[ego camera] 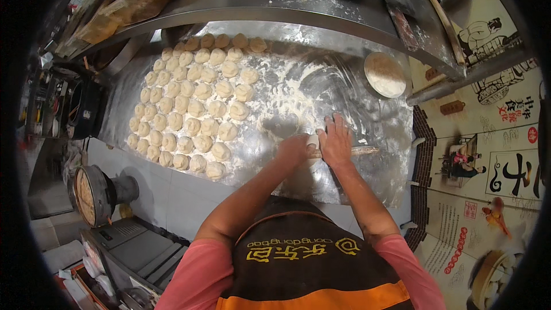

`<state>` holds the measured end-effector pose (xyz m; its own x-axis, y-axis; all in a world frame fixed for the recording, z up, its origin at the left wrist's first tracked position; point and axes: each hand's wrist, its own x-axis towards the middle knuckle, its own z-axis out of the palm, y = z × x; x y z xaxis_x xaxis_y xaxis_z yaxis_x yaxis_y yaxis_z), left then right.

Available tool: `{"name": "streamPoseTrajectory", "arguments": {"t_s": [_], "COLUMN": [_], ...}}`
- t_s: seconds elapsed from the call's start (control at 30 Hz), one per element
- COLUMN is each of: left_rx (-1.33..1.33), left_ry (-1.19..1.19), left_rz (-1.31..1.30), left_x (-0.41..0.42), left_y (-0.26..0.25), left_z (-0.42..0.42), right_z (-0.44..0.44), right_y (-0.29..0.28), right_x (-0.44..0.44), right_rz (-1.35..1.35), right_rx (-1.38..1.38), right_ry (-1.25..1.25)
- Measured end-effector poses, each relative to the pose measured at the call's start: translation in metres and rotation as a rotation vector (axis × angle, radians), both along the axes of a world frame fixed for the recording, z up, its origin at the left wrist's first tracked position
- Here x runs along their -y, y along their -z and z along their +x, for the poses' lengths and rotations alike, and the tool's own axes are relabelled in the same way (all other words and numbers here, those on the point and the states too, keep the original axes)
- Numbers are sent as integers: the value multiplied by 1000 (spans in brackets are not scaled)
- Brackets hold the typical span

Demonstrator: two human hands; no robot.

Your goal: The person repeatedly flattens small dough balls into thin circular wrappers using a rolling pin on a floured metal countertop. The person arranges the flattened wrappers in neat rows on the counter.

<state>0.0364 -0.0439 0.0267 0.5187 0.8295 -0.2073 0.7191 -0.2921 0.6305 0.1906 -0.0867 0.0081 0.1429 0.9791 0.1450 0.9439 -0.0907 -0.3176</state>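
Note:
Between my hands a small round of dough (313,140) lies on the floured metal worktop (275,189), partly hidden by fingers. My left hand (295,151) has its fingertips on the near left side of this round. Under the palm of my right hand (336,140) passes a wooden rolling pin (366,150), its free end pointing right. The right fingers stretch forward beyond the pin, beside the dough. To the left, several rows of pleated dough buns (195,109) sit on flour.
A round dish of flour (385,75) stands at the back right. Above the worktop's far side runs a steel shelf (258,2) with a cleaver (402,28) and a wooden stick (443,23). A printed wall (473,137) borders the right. A round pan (86,196) stands lower left.

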Motion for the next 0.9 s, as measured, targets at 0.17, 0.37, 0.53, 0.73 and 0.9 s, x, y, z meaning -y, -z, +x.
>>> {"name": "streamPoseTrajectory", "arguments": {"t_s": [0.17,0.37,0.53,0.73,0.9], "left_rx": [18,122,-13,278,126], "left_ry": [36,-142,-87,-277,-198], "left_rz": [-96,-173,-199,-328,-244], "left_x": [-1,1,-6,-3,1], "left_y": [16,40,-1,44,0], "left_z": [-14,-20,-7,-16,-12], "right_z": [-10,-14,-2,-21,-16], "right_y": [-14,4,11,-19,1], "right_x": [80,56,2,103,45], "right_rz": [-125,-92,39,-126,-48], "right_rx": [77,114,39,82,63], "right_ry": [-165,-19,28,-118,44]}}
